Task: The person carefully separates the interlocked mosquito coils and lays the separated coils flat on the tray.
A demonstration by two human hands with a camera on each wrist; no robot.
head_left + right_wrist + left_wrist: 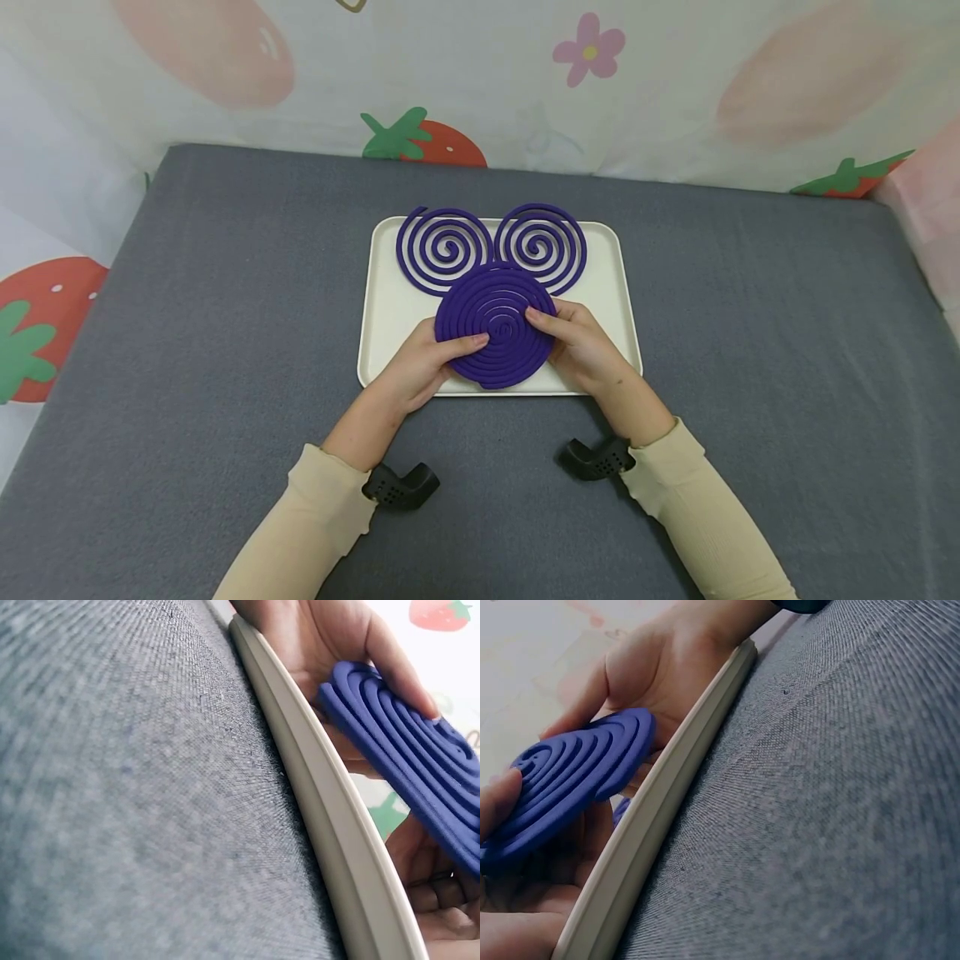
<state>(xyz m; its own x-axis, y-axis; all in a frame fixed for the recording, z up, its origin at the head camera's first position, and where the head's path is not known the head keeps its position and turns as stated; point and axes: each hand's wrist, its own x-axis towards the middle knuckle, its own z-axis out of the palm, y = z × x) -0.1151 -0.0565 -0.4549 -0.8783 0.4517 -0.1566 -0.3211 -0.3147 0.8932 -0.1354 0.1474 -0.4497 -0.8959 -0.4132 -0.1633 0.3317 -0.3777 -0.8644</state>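
A tightly wound purple mosquito coil disc (504, 367) is held by both hands over the near part of a cream tray (611, 325). My left hand (412, 367) grips its left side, the thumb lying on top near the centre. At the right side my right hand (588, 350) holds it with the thumb on the upper face and fingers beneath. In the left wrist view the disc (577, 769) is tilted above the tray's rim. Two looser purple spiral coils, a left one (450, 250) and a right one (537, 247), lie side by side at the tray's far edge, partly covered by the disc.
Grey cloth (225, 333) covers the table around the tray. Behind the table hangs a pale curtain (517, 83) printed with strawberries and flowers. Each wrist wears a black camera, such as the left one (401, 487).
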